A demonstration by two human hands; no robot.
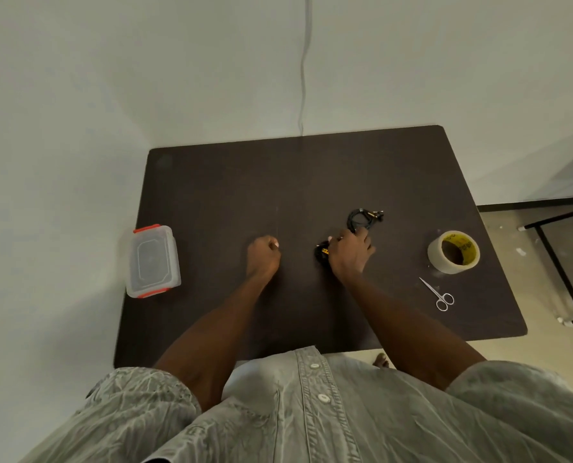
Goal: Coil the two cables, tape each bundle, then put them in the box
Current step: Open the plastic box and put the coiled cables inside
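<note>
My right hand (350, 253) is down on the table (231, 188), a little right of the middle, with the fingers curled over a small black cable bundle (321, 252). Only the left edge of that bundle shows past my knuckles, with a bit of yellow on it. I am grasping it, though how tightly I cannot tell.

Just beyond that hand, on the far side, lies the second cable (362, 219). It is black and loosely looped, with its plug ends pointing right. It sits right at my fingertips, and I cannot tell whether they touch it.

My left hand (263, 257) is clenched into a fist, knuckles down toward the table, left of the right hand and apart from it. Whether anything is pinched inside the fist I cannot make out.

The box (153, 260) stands at the left edge of the table, well apart from both hands. It is clear plastic with red clips on its near and far ends, and its lid is on.

On the right side of the table the tape roll (453, 251) rests tilted, its hole facing me, with yellow printing around the core. Nearer to me than the tape lie small metal scissors (437, 294), blades pointing far and left, handles toward the near edge.
</note>
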